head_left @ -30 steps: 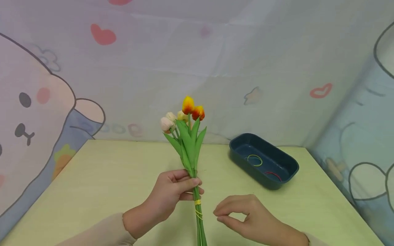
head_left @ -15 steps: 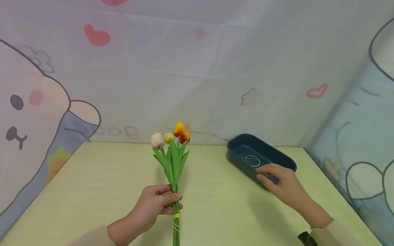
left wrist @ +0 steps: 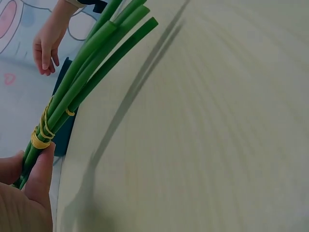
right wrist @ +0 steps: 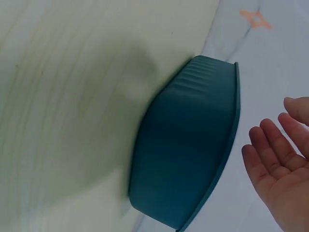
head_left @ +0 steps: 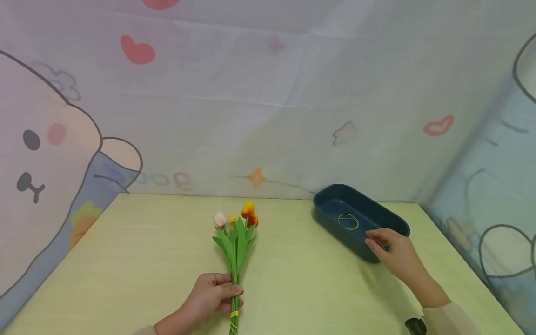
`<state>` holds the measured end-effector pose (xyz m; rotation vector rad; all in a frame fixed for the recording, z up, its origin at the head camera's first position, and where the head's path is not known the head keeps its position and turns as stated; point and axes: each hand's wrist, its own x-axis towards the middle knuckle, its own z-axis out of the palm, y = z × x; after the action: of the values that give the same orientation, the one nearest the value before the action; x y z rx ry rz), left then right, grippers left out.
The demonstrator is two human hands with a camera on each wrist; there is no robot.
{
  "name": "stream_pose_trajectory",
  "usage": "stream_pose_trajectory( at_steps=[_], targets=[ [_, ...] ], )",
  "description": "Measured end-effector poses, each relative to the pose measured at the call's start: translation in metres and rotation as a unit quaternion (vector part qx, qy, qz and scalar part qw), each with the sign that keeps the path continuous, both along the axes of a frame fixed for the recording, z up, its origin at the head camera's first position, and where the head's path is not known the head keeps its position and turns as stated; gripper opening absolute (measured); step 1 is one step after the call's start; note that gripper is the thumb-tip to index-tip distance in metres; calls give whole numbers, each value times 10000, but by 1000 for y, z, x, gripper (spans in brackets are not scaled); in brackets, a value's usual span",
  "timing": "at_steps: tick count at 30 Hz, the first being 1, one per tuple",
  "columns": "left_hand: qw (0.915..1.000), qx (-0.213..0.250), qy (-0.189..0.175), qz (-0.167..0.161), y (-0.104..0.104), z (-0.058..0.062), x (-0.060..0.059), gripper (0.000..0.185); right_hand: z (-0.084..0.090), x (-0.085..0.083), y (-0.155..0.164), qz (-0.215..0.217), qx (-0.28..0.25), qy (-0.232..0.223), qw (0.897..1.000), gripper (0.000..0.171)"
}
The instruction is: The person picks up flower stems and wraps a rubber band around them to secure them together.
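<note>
My left hand [head_left: 205, 298] grips a bunch of tulips [head_left: 236, 246] by the green stems, thumb across the front. Their heads are white, pale yellow and orange-red. A yellow rubber band [left wrist: 40, 140] is wound round the stems just beyond my thumb, its loops also lying along them. At the right, my right hand [head_left: 395, 253] hovers over the near rim of a dark blue tray [head_left: 335, 237]. Its fingers are loosely bent, thumb apart from the fingers in the right wrist view [right wrist: 282, 164]. A sliver of red shows by the fingertips in the head view; whether they touch it is unclear.
A yellow-green rubber band [head_left: 348, 222] lies on the tray's floor. The pale wooden table [head_left: 146, 242] ends at a printed cloth backdrop [head_left: 234, 93]. A second cloth side stands to the right of the table.
My right hand has moved from beside the stems up and right to the tray, where it now covers the spot of the red band. My left hand and the tulips have moved down and left.
</note>
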<state>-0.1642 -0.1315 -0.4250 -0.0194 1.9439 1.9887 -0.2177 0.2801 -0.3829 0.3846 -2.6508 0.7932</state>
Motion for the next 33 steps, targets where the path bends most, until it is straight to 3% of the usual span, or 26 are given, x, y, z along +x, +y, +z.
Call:
stream_pose_trajectory(
  at_steps=[12, 20, 33],
  targets=[
    [9995, 35, -308, 44, 5, -16, 1, 35, -16, -10, 10, -144, 229, -532, 9982, 24],
    [9995, 127, -298, -30, 5, -19, 0, 34, -22, -12, 11, -121, 199, -728, 9971, 20],
    [9982, 252, -467, -268, 4, -22, -4, 31, -22, -10, 7, -199, 147, -659, 9975, 17]
  ],
)
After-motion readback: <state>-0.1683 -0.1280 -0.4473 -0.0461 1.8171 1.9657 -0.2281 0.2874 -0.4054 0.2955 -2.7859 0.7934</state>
